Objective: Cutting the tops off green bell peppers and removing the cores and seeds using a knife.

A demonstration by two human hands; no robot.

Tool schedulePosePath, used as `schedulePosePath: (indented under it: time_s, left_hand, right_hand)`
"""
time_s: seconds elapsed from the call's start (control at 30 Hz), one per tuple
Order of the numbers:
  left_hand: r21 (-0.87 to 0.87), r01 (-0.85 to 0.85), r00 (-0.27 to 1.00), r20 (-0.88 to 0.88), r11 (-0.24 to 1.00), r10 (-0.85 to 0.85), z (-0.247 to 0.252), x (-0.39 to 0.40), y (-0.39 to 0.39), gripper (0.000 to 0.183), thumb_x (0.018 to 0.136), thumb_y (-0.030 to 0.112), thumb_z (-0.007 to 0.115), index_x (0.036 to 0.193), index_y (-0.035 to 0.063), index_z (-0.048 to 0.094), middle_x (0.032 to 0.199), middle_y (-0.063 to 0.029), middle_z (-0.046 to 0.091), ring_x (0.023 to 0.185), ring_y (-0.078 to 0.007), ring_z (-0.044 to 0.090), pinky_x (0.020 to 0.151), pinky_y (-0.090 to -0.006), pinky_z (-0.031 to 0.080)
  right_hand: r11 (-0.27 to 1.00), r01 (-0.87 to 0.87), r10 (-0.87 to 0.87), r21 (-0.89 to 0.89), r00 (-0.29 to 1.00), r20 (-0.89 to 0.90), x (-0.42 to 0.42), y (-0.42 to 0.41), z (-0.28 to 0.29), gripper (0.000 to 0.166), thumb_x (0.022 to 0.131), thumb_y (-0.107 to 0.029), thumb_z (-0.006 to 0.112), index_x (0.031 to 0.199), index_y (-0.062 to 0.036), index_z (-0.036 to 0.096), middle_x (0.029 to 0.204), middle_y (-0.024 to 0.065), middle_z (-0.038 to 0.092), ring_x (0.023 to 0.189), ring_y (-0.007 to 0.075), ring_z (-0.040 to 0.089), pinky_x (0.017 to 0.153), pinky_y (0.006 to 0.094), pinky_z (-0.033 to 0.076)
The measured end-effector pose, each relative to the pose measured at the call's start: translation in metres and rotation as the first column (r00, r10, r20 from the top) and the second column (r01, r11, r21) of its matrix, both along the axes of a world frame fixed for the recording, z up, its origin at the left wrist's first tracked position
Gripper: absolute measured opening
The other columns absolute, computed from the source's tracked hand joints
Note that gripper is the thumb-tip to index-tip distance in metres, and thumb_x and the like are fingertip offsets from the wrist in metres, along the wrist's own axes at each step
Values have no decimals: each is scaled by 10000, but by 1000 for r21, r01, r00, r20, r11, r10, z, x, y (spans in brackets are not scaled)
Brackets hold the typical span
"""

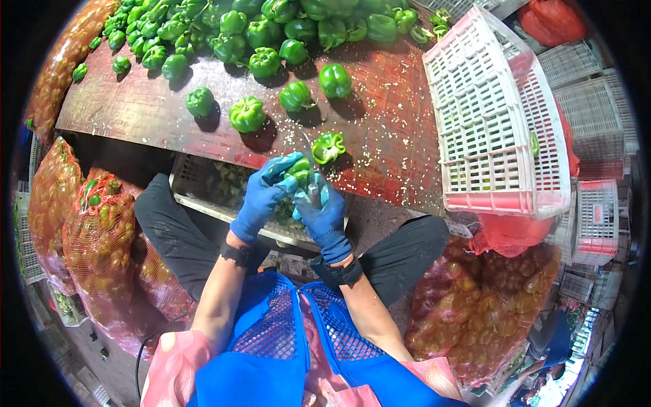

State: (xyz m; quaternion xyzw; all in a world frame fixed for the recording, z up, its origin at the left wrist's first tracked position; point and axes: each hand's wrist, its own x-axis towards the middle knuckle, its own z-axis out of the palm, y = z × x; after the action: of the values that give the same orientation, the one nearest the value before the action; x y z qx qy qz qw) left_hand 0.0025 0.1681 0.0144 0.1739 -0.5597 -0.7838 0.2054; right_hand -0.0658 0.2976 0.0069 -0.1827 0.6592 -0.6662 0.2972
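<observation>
Both my hands wear blue gloves with teal fingers and meet at the table's near edge. My left hand (264,196) grips a green bell pepper piece (300,169). In my right hand (325,208) is a knife (312,185), its thin curved blade pointing away from me, beside the pepper. Just beyond, a cut green bell pepper (328,148) lies on the reddish table (391,127) with its inside showing. Whole green bell peppers (246,114) stand farther out, before a large pile of peppers (254,25). Pale seeds are scattered over the tabletop.
A white plastic crate (483,122) stands tilted at the table's right side. Under the near edge, between my knees, sits another crate (229,213) holding green scraps. Full mesh sacks stand at left (101,249) and right (483,305). More crates (590,112) are stacked at far right.
</observation>
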Motion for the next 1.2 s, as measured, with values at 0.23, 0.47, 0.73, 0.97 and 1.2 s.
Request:
schedulePosePath:
  time_s: [0.23, 0.47, 0.73, 0.97, 1.2]
  left_hand:
    - [555, 255, 934, -352, 791, -55, -2, -4, 19, 687, 940, 530, 426, 1387, 10, 395, 1385, -174, 468, 1228, -280, 502, 1056, -412, 372]
    - [532, 203, 963, -259, 822, -71, -9, -4, 9, 531, 954, 346, 434, 1342, -17, 453, 1327, -180, 521, 1239, -286, 493, 1068, -419, 356]
    - [430, 58, 994, -104, 901, -15, -4, -3, 17, 358, 931, 245, 535, 1157, -27, 586, 1101, -108, 635, 977, -172, 614, 864, -322, 495]
    - [268, -158, 984, -38, 950, 174, 12, -12, 23, 363, 917, 198, 587, 1194, -35, 563, 1062, -90, 654, 937, -147, 635, 846, -283, 515]
    - [385, -61, 972, -187, 921, 143, 8, -14, 29, 392, 958, 268, 503, 1221, -20, 544, 1163, -128, 609, 1053, -201, 602, 898, -336, 507]
  right_hand:
    - [996, -77, 59, -49, 953, -297, 7, -5, 22, 355, 704, -135, 786, 987, -69, 583, 868, 12, 598, 803, 113, 547, 721, 301, 477]
    - [983, -177, 181, -45, 980, 85, 1, -1, 40, 178, 814, -91, 695, 972, -68, 616, 787, -18, 600, 630, 52, 548, 563, 226, 464]
    - [995, -98, 98, -6, 976, 195, 8, 4, 30, 239, 820, -82, 678, 1029, -16, 581, 764, 16, 603, 586, 62, 564, 480, 223, 461]
    - [1000, 25, -28, 17, 967, 255, 6, 3, 6, 346, 771, -15, 676, 1099, 3, 570, 871, 46, 634, 697, 102, 601, 622, 273, 521]
    - [952, -6, 123, -306, 922, 366, 7, 9, 4, 255, 828, -71, 641, 1063, 11, 585, 667, 43, 591, 421, 86, 480, 422, 270, 451]
